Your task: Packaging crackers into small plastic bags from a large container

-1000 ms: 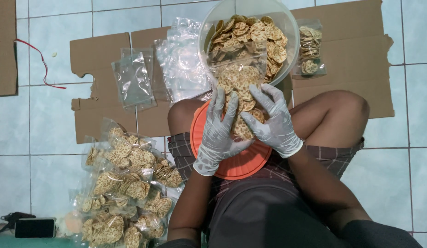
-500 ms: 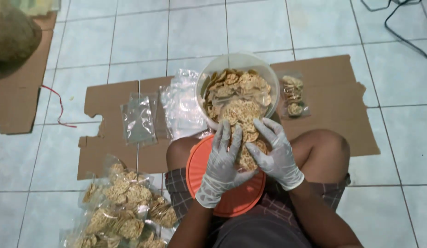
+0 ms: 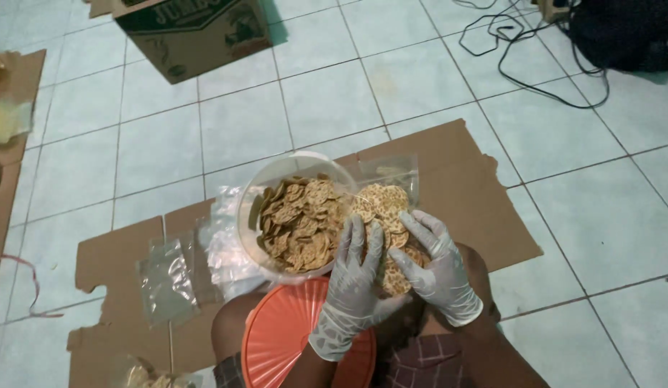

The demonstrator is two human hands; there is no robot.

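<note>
thin matt rubber gloves (image 3: pixel 355 287), clear glossy plastic bag (image 3: pixel 391 194) and tub (image 3: pixel 276 179), smooth orange plastic lid (image 3: pixel 276 345), rough brown cardboard (image 3: pixel 456 172), shiny glazed floor tiles (image 3: pixel 327 93)

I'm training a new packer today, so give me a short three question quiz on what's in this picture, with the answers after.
1. True or false: both hands wear pale gloves.
2. Which thing do the left hand and right hand hold between them? A) a clear bag of round crackers B) the orange lid C) a cardboard box
3. Fill in: the clear tub of crackers stands on the ____ side of the held bag in the picture.

Key: 1 true. 2 A. 3 left. The orange lid lies on the person's lap, below the tub.
</note>
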